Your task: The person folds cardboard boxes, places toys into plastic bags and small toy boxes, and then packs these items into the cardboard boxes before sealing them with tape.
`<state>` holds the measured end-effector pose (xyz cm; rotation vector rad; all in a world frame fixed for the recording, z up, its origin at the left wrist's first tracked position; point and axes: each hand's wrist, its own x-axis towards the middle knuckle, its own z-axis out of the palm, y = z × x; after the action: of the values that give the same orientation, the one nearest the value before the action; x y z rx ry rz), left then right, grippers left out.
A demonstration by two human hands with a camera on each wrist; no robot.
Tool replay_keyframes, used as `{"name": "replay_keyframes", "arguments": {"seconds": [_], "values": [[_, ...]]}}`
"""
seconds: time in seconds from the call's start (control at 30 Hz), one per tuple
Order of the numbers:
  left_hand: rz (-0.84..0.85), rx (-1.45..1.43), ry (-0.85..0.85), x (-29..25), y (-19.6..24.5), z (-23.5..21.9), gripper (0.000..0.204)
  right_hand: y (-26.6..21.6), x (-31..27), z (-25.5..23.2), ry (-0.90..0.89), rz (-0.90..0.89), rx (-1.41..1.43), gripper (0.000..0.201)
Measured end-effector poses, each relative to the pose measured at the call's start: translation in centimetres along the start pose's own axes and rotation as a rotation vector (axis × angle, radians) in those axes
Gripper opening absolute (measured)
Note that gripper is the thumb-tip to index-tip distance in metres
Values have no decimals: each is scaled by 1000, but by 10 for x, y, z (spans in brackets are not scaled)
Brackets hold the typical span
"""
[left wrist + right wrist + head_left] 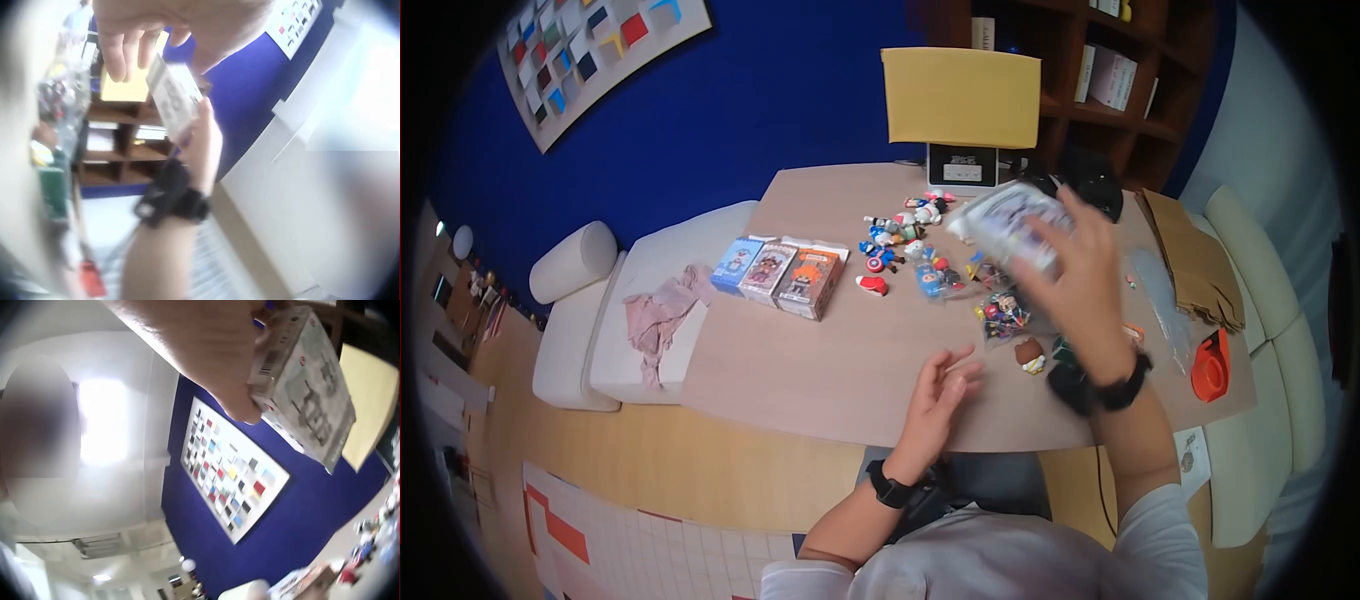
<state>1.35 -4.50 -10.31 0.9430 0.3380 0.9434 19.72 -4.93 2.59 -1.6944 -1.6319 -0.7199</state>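
Observation:
My right hand [1085,275] grips a pale box [1005,215] and holds it up over the right part of the table. In the right wrist view the box [312,394] shows a printed grey picture on its broad face and a barcode on a narrow side. My left hand [940,400] hangs over the table's near edge with loosely bent fingers and holds nothing. Below and left of the raised box lie toy figures [890,235] and figures in clear bags [1003,318]. A brown-topped figure [1030,355] is between the two hands.
Three picture boxes, blue [735,262], pale [768,272] and orange [808,288], stand together at the table's left. A yellow-shaded lamp [962,100] stands at the back. Flattened brown paper [1195,265], clear plastic [1160,300] and an orange object [1211,368] are at the right.

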Motion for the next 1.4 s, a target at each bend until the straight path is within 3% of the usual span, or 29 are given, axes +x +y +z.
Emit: {"name": "replay_keyframes", "arguments": {"seconds": [0.1,0.2,0.27,0.33,0.37,0.43,0.5,0.6,0.63,0.67,0.73,0.77,0.83,0.93,0.97,1.07,1.23,1.27,1.33,1.4], "values": [[59,-286,15,11,18,13,47,-48,-44,13,-99,-173,109,63],[153,-102,242,21,48,15,49,-72,-68,24,-288,-281,282,71],[280,159,291,37,57,-17,49,-65,-78,28,-256,-206,387,75],[425,514,379,63,74,-74,48,-47,-88,21,-197,-78,344,75],[438,513,496,68,96,-81,49,-34,-92,11,-152,12,250,73],[456,686,700,100,122,-164,49,-2,-105,-6,-176,334,112,69],[521,720,784,123,150,-236,51,38,-132,-11,-163,507,-103,67],[493,1029,878,150,181,-348,37,77,-170,-19,-149,591,-213,67],[592,1094,908,156,183,-370,31,79,-177,-21,-183,640,-217,68],[585,1117,952,159,184,-381,31,79,-183,-23,-216,689,-221,68],[376,1136,927,163,187,-412,35,81,-193,-25,-244,760,-205,68],[389,1151,893,165,183,-427,36,83,-198,-24,-239,781,-187,68],[414,1183,826,167,175,-437,38,86,-207,-19,-227,810,-156,68],[405,989,844,165,166,-431,38,87,-208,-12,-207,814,-136,67],[317,988,756,166,168,-448,38,86,-206,-10,-203,806,-148,67],[150,886,833,151,173,-400,33,83,-202,-5,-195,816,-202,66],[34,814,766,129,176,-372,48,93,-203,1,-148,842,-279,67],[42,861,806,128,176,-369,50,94,-201,0,-136,843,-267,68],[337,1165,880,130,175,-379,51,94,-200,-4,-135,841,-258,70],[409,1051,846,125,177,-351,50,94,-197,-11,-154,830,-269,71]]}}
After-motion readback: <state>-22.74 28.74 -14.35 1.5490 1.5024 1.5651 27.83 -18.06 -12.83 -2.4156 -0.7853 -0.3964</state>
